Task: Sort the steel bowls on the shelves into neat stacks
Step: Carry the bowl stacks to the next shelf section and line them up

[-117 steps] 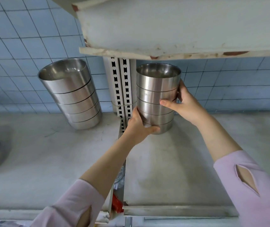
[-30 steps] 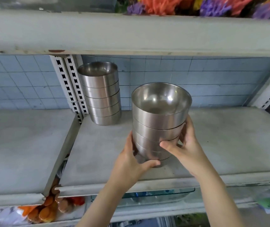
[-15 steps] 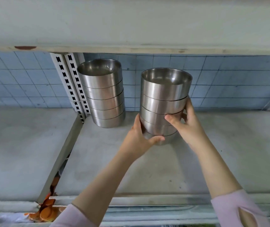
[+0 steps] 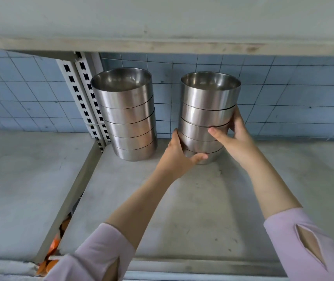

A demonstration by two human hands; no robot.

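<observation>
Two stacks of several steel bowls stand at the back of the grey shelf [image 4: 202, 209], near the blue tiled wall. The left stack [image 4: 127, 116] stands free beside the slotted upright. Both my hands grip the right stack [image 4: 206, 110]: my left hand [image 4: 179, 157] wraps its lower left side with the thumb under the front, and my right hand [image 4: 233, 138] holds its right side with the thumb across the front. The stack's base is at the shelf surface; I cannot tell whether it rests on it.
A white slotted upright [image 4: 85, 102] divides this shelf from another grey shelf [image 4: 20, 189] on the left. The shelf above [image 4: 162, 23] hangs low over the bowls. Orange items [image 4: 52, 254] show through the gap below.
My hands have carried the right stack from the shelf's front edge back toward the wall and lowered it beside the left stack.
</observation>
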